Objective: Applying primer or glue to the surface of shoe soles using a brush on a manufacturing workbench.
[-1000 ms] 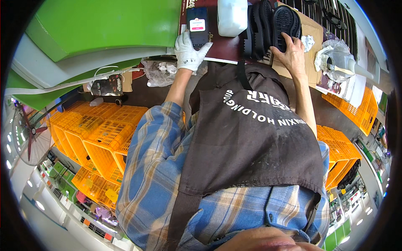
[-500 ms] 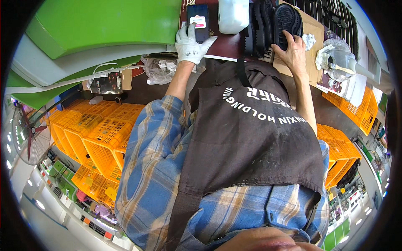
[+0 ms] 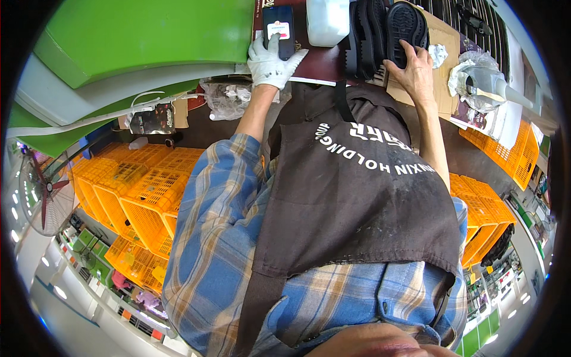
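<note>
My left hand, in a white glove with dark smudges, lies with its fingers spread at the near end of a dark phone. One fingertip touches the lit screen, over a white pop-up. My right hand, bare, rests its fingertips on the near end of a black shoe sole, thumb held apart. More black soles stand side by side just left of it. Between phone and soles is a translucent white plastic container.
Beneath these lies a dark red board. Right of the soles are a cardboard sheet, crumpled white paper and a plastic-wrapped item. A green machine cover fills the left. Orange crates stand behind me on both sides.
The view has shifted very slightly. Both hands keep their places, the left at the phone and the right at the sole.
</note>
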Demonstrator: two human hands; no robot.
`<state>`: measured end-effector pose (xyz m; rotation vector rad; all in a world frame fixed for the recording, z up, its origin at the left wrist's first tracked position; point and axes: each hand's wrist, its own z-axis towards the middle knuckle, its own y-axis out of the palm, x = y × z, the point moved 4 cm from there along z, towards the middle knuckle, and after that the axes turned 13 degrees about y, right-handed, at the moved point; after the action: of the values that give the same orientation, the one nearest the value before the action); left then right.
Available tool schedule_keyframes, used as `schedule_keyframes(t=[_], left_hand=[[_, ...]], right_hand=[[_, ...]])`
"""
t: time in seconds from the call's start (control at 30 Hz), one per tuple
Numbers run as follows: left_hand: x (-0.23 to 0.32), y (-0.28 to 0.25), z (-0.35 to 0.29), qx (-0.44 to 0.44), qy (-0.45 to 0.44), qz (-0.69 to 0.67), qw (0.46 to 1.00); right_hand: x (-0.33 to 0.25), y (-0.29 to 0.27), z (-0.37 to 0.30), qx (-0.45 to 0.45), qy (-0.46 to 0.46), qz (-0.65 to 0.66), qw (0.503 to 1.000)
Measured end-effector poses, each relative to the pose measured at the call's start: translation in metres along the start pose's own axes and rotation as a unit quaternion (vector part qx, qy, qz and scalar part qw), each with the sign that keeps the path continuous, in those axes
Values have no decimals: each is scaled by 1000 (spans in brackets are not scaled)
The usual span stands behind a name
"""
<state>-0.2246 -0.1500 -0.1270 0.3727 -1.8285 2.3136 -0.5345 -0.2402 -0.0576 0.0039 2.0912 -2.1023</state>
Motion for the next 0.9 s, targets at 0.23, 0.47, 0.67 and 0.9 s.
schedule_keyframes(t=[0.23,0.47,0.67,0.9], left_hand=[[2,2,4,-10,2,37,999],[12,-16,3,90,-2,-5,996],[99,-110,12,-32,-50,-532,845],[220,-59,56,-195,-212,-916,280]], right_hand=[[-2,-1,3,4,-3,21,1000],[6,-14,6,23,0,126,992],[23,-39,-4,59,95,379,918],[10,-119,-42,-29,3,527,849]])
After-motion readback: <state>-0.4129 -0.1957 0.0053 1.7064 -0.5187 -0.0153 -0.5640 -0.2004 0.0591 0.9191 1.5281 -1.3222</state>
